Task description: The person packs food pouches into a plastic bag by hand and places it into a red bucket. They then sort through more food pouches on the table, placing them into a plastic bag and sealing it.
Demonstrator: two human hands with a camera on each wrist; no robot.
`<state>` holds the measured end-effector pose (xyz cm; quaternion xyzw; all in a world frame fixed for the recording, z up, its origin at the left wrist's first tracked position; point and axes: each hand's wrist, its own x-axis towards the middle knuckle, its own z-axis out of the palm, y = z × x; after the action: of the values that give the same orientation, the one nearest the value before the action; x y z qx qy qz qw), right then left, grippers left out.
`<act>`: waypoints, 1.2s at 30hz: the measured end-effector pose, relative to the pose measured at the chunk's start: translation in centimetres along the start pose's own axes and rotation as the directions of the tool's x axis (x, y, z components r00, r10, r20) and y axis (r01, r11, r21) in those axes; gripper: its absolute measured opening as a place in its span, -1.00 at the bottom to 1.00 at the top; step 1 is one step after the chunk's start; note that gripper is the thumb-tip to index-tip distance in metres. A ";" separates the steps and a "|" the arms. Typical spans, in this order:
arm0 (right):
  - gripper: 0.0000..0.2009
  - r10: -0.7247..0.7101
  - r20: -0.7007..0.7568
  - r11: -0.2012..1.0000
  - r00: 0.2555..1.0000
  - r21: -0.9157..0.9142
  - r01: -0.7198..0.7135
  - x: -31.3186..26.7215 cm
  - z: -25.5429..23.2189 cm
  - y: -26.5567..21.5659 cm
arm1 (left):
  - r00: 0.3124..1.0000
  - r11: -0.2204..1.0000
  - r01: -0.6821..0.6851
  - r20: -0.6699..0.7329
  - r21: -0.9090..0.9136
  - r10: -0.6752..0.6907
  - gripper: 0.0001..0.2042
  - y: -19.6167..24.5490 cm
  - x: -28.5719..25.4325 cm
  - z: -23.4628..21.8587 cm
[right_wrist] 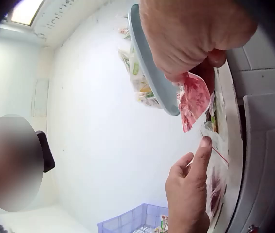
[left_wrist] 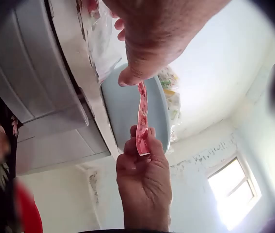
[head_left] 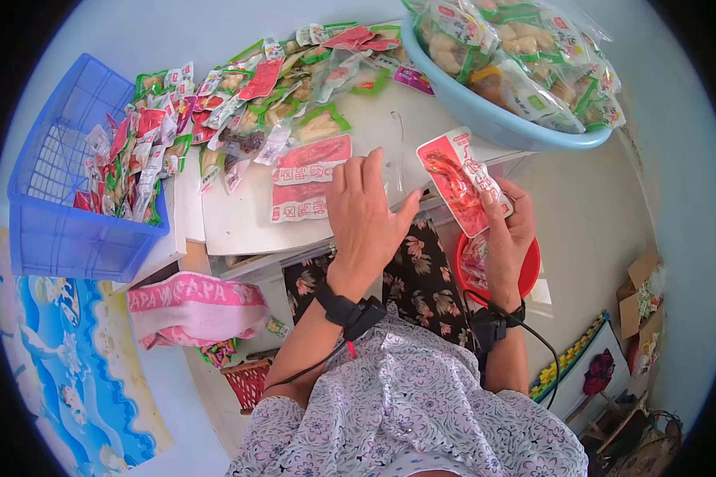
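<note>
My right hand [head_left: 507, 234] pinches one end of a red-and-white food packet [head_left: 452, 187], holding it up over the table's front edge. In the right wrist view the packet [right_wrist: 194, 102] hangs down from that hand's fingers. My left hand [head_left: 367, 219] is spread with its fingers fairly straight, thumb toward the held packet. Its fingertips overlap the edge of two similar red packets [head_left: 298, 203] lying side by side on the white table [head_left: 243, 226]. In the left wrist view, the left thumb [left_wrist: 131, 76] is close to the packet's upper end.
Several snack packets [head_left: 294, 87] lie heaped along the table's back. A blue crate [head_left: 79, 246] with packets stands at the left. At the back right is a light-blue basin [head_left: 501, 123] piled with bagged food. A red bucket [head_left: 531, 274] sits below the right hand. A pink towel [head_left: 199, 310] hangs at the front left.
</note>
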<state>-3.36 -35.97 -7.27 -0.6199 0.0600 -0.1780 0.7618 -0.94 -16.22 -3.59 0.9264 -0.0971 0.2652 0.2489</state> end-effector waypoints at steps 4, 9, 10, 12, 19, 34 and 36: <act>-0.66 -0.115 0.002 0.962 0.993 -0.247 0.112 0.3 -0.2 0.1 | 0.999 0.997 -0.043 -0.003 0.067 0.044 -0.57 -1.2 0.1 1.7; -0.70 -0.039 -0.012 0.994 0.999 -0.105 0.038 0.3 -0.3 0.2 | 0.999 0.986 0.008 -0.030 -0.167 -0.014 -0.83 -2.8 -0.6 1.3; -0.71 -0.008 -0.005 0.997 1.000 -0.079 0.008 0.3 -0.3 0.2 | 0.999 0.976 0.024 -0.030 -0.215 -0.032 -0.84 -2.6 -0.9 0.9; -0.71 0.027 0.075 0.998 0.997 -0.056 -0.023 0.3 0.1 -0.3 | 0.997 0.949 0.057 -0.029 -0.311 -0.069 -0.85 -1.9 -1.3 -0.1; -0.70 0.027 0.257 0.987 0.966 -0.162 0.016 0.6 2.1 -1.0 | 0.995 0.960 -0.077 -0.083 -0.268 0.056 -0.87 -0.5 -1.7 -1.4; -0.51 0.079 0.465 0.986 0.882 -0.166 -0.001 3.7 9.7 1.6 | 0.981 0.919 -0.148 -0.170 -0.364 0.090 -0.80 -2.1 -1.6 -2.3; -0.42 0.119 0.477 0.990 0.871 -0.130 -0.064 3.5 9.3 1.3 | 0.975 0.946 -0.106 -0.217 -0.305 0.039 -0.76 -3.8 -1.6 -3.2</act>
<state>3.04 -28.39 -5.96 -0.6820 -0.0931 0.0221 0.7250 -2.49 -11.28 -3.60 0.8377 -0.1456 0.3510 0.3922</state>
